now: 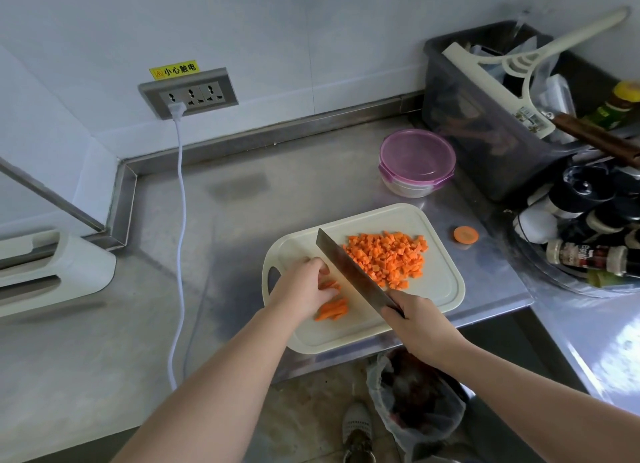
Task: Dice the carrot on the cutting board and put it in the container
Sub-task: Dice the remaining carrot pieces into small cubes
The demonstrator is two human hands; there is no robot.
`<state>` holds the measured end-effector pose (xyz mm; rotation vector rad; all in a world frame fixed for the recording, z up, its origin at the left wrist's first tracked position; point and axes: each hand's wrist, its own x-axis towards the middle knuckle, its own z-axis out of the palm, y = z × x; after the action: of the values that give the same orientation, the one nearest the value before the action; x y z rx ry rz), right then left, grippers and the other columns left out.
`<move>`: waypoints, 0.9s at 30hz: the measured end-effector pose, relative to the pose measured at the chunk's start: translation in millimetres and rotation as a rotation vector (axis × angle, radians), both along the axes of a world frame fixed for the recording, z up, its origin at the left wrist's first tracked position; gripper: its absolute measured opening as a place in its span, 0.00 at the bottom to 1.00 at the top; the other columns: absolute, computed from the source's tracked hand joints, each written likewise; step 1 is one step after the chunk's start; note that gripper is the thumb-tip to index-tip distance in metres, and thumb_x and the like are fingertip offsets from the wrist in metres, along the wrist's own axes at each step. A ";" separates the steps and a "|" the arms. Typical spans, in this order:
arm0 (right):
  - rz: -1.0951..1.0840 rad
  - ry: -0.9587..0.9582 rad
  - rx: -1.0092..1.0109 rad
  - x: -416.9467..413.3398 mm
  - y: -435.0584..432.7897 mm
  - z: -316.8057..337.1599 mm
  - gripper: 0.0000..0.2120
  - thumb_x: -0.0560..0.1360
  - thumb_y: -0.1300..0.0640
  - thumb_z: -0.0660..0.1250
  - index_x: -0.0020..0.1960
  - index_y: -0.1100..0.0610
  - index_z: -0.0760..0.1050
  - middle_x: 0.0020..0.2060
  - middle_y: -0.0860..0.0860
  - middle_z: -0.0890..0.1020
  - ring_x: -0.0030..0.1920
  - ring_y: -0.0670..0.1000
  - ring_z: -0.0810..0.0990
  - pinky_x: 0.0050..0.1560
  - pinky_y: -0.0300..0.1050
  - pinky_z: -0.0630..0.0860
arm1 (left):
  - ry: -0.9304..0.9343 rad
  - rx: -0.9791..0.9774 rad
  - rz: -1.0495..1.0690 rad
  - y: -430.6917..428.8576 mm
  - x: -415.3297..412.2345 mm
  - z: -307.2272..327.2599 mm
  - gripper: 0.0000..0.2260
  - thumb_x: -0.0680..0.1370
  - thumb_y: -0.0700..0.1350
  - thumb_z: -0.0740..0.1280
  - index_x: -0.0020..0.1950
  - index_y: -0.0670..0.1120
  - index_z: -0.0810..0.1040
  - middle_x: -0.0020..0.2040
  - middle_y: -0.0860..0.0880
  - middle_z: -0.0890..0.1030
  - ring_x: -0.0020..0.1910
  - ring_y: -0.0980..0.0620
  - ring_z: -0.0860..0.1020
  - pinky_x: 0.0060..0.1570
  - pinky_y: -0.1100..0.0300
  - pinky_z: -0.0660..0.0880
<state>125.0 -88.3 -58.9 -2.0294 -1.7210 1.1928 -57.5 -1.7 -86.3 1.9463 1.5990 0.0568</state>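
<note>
- First, a white appliance (52,268) sat at the left edge of the counter (225,220), and a white cord (180,220) ran down from the wall socket across it. Both were well apart from the work.
- The left hand (304,286) lay over the near-left part of the cutting board (346,334), beside its handle hole. Its fingers were curled down and the tips were pinning the carrot strips (332,308).
- That small bundle of strips lay under and just nearer than those fingertips. Its long axis ran roughly left to right along the board, with the free ends pointing right.
- The knife (349,272) stood just right of the fingertips, its blade slanting from far-left to near-right, roughly across the strips. I could not tell whether its edge touched the board. The next cut probably depended on that crossing angle, and on the left fingertips being so close to the blade.
- The right hand (415,320) was wrapped tightly round the knife handle at the board's near edge.
- The diced carrot (388,258) was heaped on the far-right part of the board, just beyond the blade.
- The container (417,161) stood on the counter past the board's far-right corner with its pink lid on. No carrot had gone in yet.
- A round carrot end (465,235) lay on the counter just off the board's right edge.
</note>
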 end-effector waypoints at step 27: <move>-0.031 0.018 -0.034 1.2 2.5 0.4 0.15 0.80 0.61 0.57 0.35 0.52 0.62 0.32 0.47 0.70 0.32 0.45 0.69 0.34 0.38 0.66 | -0.008 0.094 -0.024 -3.7 6.8 -2.6 0.06 0.77 0.46 0.67 0.51 0.46 0.80 0.52 0.50 0.79 0.47 0.50 0.79 0.49 0.56 0.76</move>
<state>126.2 -85.9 -58.5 -2.0512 -1.6660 1.2350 -50.7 -5.3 -88.9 2.0337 1.5928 0.1322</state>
